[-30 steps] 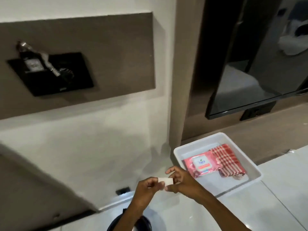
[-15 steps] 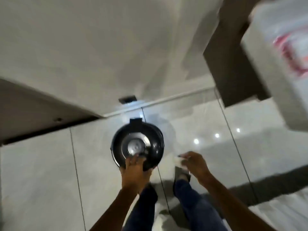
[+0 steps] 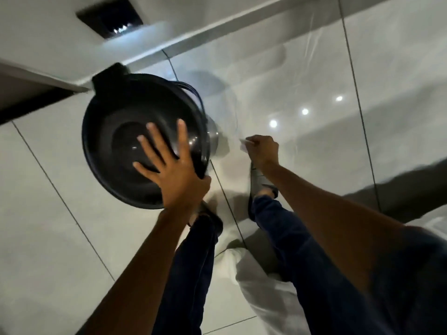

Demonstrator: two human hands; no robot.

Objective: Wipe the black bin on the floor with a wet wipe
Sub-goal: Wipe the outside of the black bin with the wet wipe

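A round black bin with a domed lid stands on the pale floor tiles, seen from above. My left hand lies flat on its lid with the fingers spread, the thumb curled over the near rim. To the right of the bin, apart from it, my right hand is closed around a small folded white wet wipe, whose edge sticks out at the fingertips.
My legs in dark trousers and my shoes stand just behind the bin. A white skirting and wall run along the far side, with a dark vent in it. White fabric lies on the floor between my legs.
The camera has dropped closer to the bin. My left hand has flattened onto the lid with fingers spread. My right hand still holds the wipe beside the bin.
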